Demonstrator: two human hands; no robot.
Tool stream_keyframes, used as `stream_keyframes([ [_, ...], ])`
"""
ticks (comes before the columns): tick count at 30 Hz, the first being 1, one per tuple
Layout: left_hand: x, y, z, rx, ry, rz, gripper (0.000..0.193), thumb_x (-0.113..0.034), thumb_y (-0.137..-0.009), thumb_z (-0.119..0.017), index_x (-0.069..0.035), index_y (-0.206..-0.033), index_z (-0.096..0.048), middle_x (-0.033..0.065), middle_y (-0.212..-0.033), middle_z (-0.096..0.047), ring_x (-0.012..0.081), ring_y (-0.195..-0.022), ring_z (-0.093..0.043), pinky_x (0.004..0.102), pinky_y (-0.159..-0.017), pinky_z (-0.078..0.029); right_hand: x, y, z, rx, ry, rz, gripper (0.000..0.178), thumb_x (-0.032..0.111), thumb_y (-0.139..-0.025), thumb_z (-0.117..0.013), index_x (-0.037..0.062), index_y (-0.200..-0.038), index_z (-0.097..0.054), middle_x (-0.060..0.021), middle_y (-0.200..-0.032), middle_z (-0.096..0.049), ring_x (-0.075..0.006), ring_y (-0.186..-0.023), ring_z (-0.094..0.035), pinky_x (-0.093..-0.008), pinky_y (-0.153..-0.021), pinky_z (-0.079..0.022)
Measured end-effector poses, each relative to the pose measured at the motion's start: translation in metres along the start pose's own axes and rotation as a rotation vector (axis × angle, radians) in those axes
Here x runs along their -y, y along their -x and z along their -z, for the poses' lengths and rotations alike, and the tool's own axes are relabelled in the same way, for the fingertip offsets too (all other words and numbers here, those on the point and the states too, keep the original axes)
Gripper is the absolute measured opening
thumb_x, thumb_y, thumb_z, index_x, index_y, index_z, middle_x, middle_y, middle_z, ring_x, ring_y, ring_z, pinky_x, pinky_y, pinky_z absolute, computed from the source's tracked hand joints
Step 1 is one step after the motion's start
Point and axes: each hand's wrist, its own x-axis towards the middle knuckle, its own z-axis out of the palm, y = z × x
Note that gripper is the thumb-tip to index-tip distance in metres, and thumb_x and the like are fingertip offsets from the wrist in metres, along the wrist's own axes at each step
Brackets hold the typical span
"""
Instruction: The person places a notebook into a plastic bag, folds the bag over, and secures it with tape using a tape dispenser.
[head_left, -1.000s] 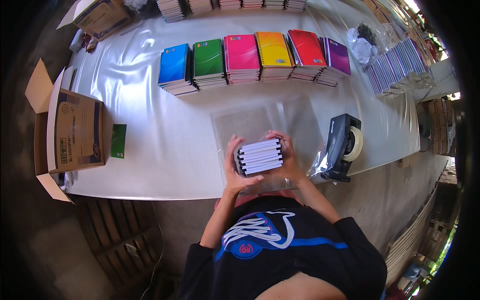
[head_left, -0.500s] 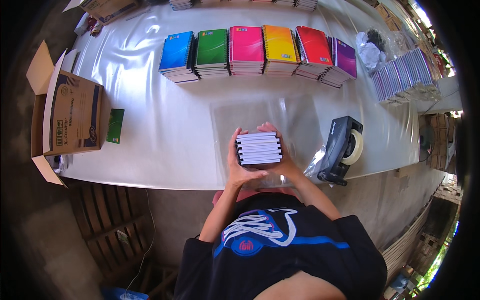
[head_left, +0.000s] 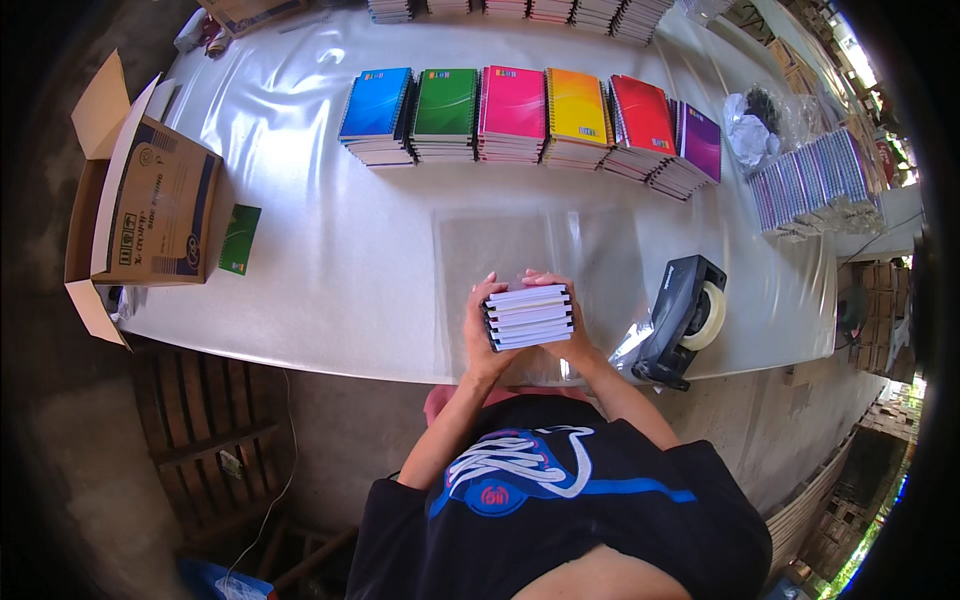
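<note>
A small stack of spiral notebooks (head_left: 530,318) is held between my two hands, its white page edges facing up toward me and its black bindings along the left side. My left hand (head_left: 482,322) wraps the left side of the stack, and my right hand (head_left: 572,318) closes round the right side, fingers over the far edge. Beneath and beyond the hands, a clear plastic sheet (head_left: 480,245) lies flat on the table. To the right of my right hand stands a black tape dispenser (head_left: 672,325) with a roll of pale tape (head_left: 710,316).
Notebook piles stand in a row: blue (head_left: 377,103), green (head_left: 446,103), pink (head_left: 512,103), yellow (head_left: 578,106), red (head_left: 643,115), purple (head_left: 699,143). An open cardboard box (head_left: 165,205) sits left, beside a green card (head_left: 240,240). Wrapped notebooks (head_left: 815,185) lie right, near crumpled plastic (head_left: 750,130).
The whole scene has shifted slightly in the picture as the view moved. Both hands still hold the notebook stack, which now tilts a little differently, its right side raised.
</note>
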Motion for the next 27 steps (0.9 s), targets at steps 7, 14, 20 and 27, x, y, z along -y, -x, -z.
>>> stream_keyframes([
  [7, -0.040, -0.021, 0.016, 0.131, -0.405, 0.244, 0.093, -0.046, -0.072, -0.073, 0.000, -0.139, -0.029, 0.0245, -0.145, -0.026, 0.0398, -0.135, -0.026, 0.0554, -0.107, -0.020, 0.027, -0.022, 0.021, -0.074, 0.041, -0.181, 0.085, 0.022, -0.055, -0.091, 0.0036, -0.122, -0.042, -0.0079, -0.114, -0.055, -0.0169, -0.108, -0.053, -0.0328, -0.093, -0.044],
  [14, -0.037, -0.010, 0.026, 0.357, -1.208, 0.259, 0.074, -0.050, -0.088, -0.048, -0.006, -0.144, -0.027, 0.0170, -0.153, -0.015, 0.0397, -0.140, -0.010, 0.0675, -0.103, -0.011, 0.072, -0.024, 0.076, -0.031, -0.251, -0.892, 0.063, 0.007, -0.057, -0.086, 0.0031, -0.114, -0.060, -0.0085, -0.107, -0.065, -0.0197, -0.098, -0.061, -0.0339, -0.089, -0.048],
  [20, -0.042, -0.019, 0.027, 0.257, -0.773, 0.273, 0.077, -0.037, -0.082, -0.063, -0.006, -0.144, -0.028, 0.0075, -0.154, -0.018, 0.0352, -0.140, -0.014, 0.0672, -0.101, -0.018, 0.046, -0.011, 0.077, -0.068, -0.226, -0.967, 0.062, 0.014, -0.058, -0.087, 0.0024, -0.113, -0.062, -0.0100, -0.106, -0.066, -0.0202, -0.095, -0.063, -0.0341, -0.088, -0.049],
  [27, -0.069, -0.025, 0.013, 0.326, -0.869, 0.161, 0.069, -0.027, -0.082, -0.068, -0.013, -0.141, -0.036, 0.0146, -0.150, -0.024, 0.0314, -0.121, -0.043, 0.0540, -0.090, -0.039, 0.036, -0.007, 0.079, -0.070, -0.186, -0.945, 0.060, 0.017, -0.058, -0.087, 0.0020, -0.110, -0.063, -0.0106, -0.104, -0.066, -0.0197, -0.093, -0.063, -0.0337, -0.086, -0.050],
])
